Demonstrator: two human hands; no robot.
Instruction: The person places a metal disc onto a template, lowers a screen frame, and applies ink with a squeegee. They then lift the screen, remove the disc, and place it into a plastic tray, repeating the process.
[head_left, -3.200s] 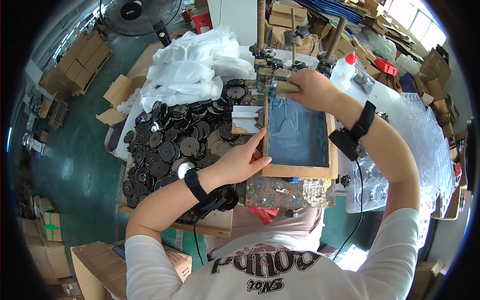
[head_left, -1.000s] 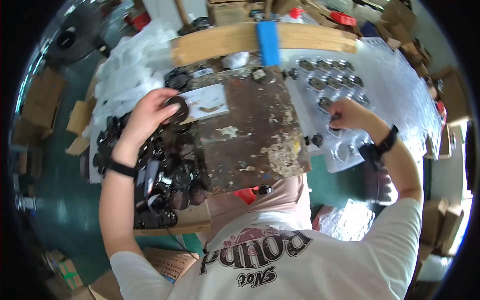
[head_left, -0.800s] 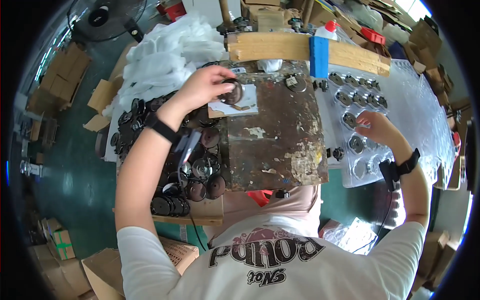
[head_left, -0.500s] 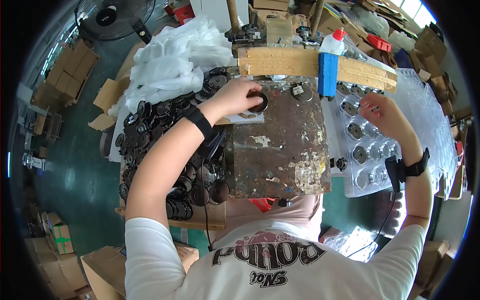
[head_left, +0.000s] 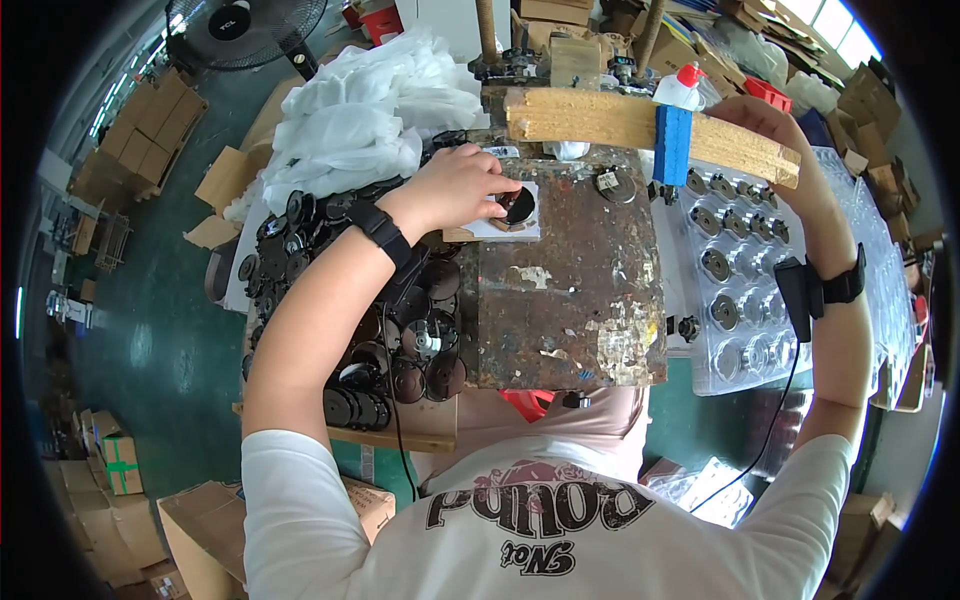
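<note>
My left hand [head_left: 472, 188] has its fingers closed on a black disc [head_left: 519, 208] at a white card [head_left: 530, 230] on the stained work board [head_left: 560, 290]. My right hand [head_left: 760, 118] reaches behind the long wooden bar [head_left: 570, 118], which has a blue block [head_left: 671, 145] on it; its fingertips are hidden there. A grey disc [head_left: 616, 187] lies at the board's back right. Many loose black discs [head_left: 300, 260] crowd the left side. On the right, a clear plastic tray [head_left: 735, 355] has discs in several of its round pockets.
White soft material [head_left: 350, 120] is heaped at the back left beside a fan [head_left: 230, 25]. A red-capped bottle [head_left: 680, 90] and metal clamps [head_left: 495, 70] stand at the back. Layered clear plastic [head_left: 880, 300] is at the far right; cardboard boxes [head_left: 200, 520] lie low on the left.
The blue-grey framed screen, flat earlier, now shows only as a raised bar. My left hand brought a disc onto the card. My right hand moved from the tray up behind the bar.
</note>
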